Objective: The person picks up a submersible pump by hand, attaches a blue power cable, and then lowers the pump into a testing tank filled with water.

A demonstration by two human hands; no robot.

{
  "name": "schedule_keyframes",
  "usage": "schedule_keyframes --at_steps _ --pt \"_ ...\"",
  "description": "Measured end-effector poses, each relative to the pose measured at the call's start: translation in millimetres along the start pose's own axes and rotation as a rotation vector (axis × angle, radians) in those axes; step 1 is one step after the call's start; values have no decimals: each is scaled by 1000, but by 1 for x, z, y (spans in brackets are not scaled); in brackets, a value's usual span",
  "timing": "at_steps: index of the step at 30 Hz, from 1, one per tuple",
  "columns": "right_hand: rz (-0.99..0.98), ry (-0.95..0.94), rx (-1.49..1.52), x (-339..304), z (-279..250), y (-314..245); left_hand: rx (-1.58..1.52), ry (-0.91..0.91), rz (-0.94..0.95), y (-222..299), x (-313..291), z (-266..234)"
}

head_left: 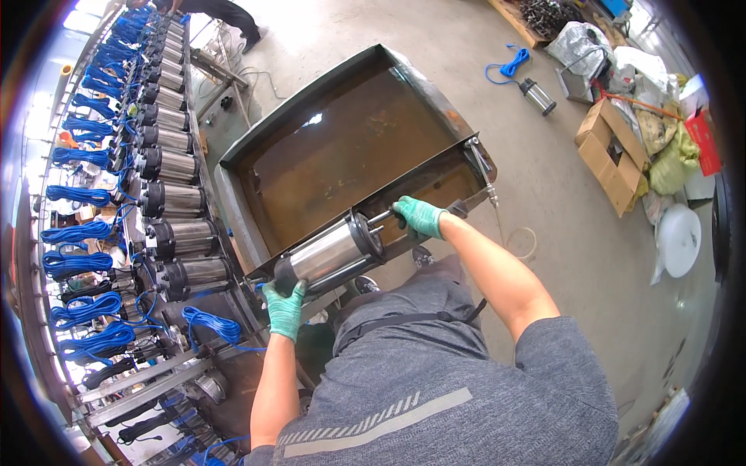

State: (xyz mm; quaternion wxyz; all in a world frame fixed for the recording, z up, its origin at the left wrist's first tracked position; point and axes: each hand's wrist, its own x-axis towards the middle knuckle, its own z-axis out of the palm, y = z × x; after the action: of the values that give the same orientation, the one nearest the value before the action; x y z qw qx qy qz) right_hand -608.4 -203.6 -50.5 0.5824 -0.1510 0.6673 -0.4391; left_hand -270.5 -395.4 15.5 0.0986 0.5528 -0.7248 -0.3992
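A pump (330, 250) with a shiny steel barrel and black end caps lies tilted on the near rim of a metal tank (233, 190). My left hand (284, 309), in a green glove, grips its lower left end, with the thumb raised along the barrel. At the other end, a thin metal rod (381, 218) stands out from the black cap. My right hand (420, 217), gloved in green too, is closed around the rod's outer end. Its fingers partly hide what is there, and something dark shows beneath them.
Brownish water fills the tank. Similar pumps (175, 199) with coiled blue cables (78, 262) line a rack on the left. A metal fitting with a hose (489, 186) hangs at the tank's right corner. Another pump (536, 96), a cardboard box (610, 155) and sacks lie on the right-hand floor.
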Motion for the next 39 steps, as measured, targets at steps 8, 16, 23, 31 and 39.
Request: schedule_keyframes --at_steps 8,16,23,31,39 --pt "162 -27 28 -1 -6 -16 44 45 84 -15 3 2" --pt "162 -99 89 4 -7 -7 10 35 92 -1 -3 2" --pt "61 -22 -199 11 -9 -5 -8 8 34 -11 2 1" --pt "148 -116 91 11 -9 -1 98 50 94 -6 -1 0" --pt "-5 -21 -36 0 -3 -9 33 6 -12 -2 0 0"
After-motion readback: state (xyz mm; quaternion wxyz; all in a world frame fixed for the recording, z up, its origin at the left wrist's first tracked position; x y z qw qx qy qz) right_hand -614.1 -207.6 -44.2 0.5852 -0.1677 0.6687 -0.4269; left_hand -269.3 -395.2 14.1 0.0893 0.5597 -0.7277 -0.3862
